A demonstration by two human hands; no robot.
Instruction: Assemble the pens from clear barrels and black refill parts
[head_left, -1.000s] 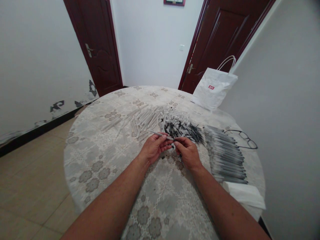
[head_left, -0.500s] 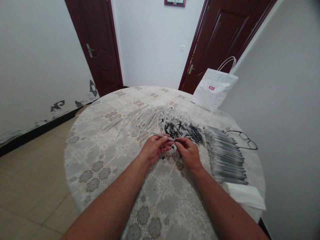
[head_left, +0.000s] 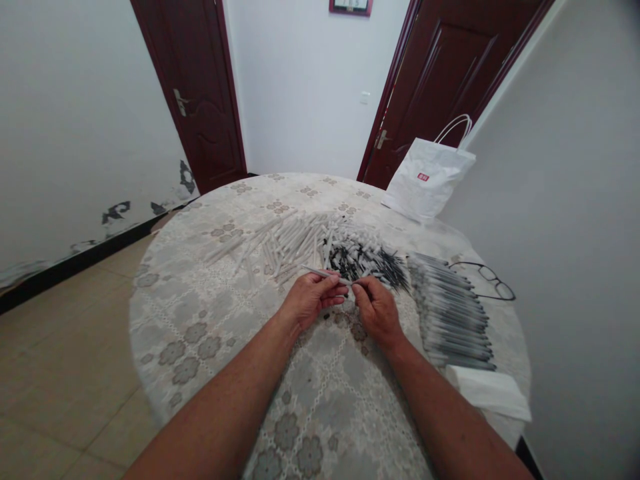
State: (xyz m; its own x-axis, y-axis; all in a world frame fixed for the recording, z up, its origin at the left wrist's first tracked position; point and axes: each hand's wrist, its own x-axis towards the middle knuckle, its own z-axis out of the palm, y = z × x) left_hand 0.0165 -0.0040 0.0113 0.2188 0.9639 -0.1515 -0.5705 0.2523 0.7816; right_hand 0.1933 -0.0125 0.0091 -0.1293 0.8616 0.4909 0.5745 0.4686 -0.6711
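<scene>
A slim whitish pen barrel (head_left: 315, 271) lies across the fingers of my left hand (head_left: 311, 297), which is closed on it. At the barrel's right end my right hand (head_left: 379, 308) pinches with thumb and forefinger; whatever small part sits there is hidden by the fingertips. Just beyond my hands spreads a heap of loose white barrels (head_left: 295, 237). To its right is a pile of small white and black pen parts (head_left: 353, 252), with thin dark pointed pieces (head_left: 393, 268) at its edge. A row of assembled-looking grey pens (head_left: 453, 313) lies right of my right hand.
The round table wears a floral cloth (head_left: 200, 347). Black-framed glasses (head_left: 493, 281) lie beyond the pens, a folded white cloth or tissue (head_left: 493, 390) nearer me. A white paper bag (head_left: 430, 180) stands at the back right. A tiny dark piece (head_left: 327, 316) lies near my left hand.
Both hands have shifted slightly to the right with the barrel, and its far left end sits a little lower. The piles and the row of pens look unchanged.
</scene>
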